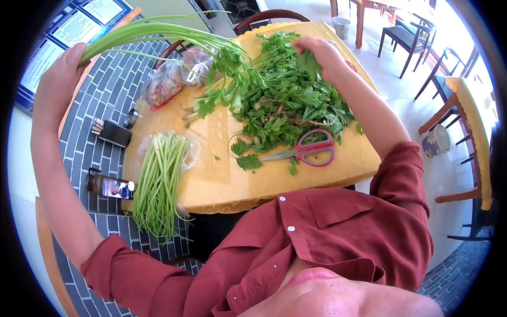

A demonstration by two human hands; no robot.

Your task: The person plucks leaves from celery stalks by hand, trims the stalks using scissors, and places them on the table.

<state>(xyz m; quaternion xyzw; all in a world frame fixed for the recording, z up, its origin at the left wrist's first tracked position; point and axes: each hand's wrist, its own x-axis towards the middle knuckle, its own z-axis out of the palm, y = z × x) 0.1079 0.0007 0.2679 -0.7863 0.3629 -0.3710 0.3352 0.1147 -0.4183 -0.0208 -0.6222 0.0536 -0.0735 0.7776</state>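
Note:
Raised at the left, my left hand (pixel 59 76) is closed around the stalk ends of a bunch of celery (pixel 158 36). Its leafy tops droop over the table toward a large heap of celery leaves (pixel 285 100). At the far side of that heap, my right hand (pixel 321 57) has curled fingers with leaves hanging just beneath them. Scissors (pixel 311 149) with red and grey handles lie at the heap's near edge, blades pointing left. Bare celery stalks (pixel 158 182) rest on a clear plastic bag at the table's left corner, their ends overhanging the edge.
The table has a yellow cloth (pixel 227 185). Plastic bags of reddish-white food (pixel 166 82) sit on a red tray at the back left. Along the brick-patterned wall are a black holder (pixel 113 133) and a phone (pixel 117 188). Chairs (pixel 409 39) and another table (pixel 472 121) stand to the right.

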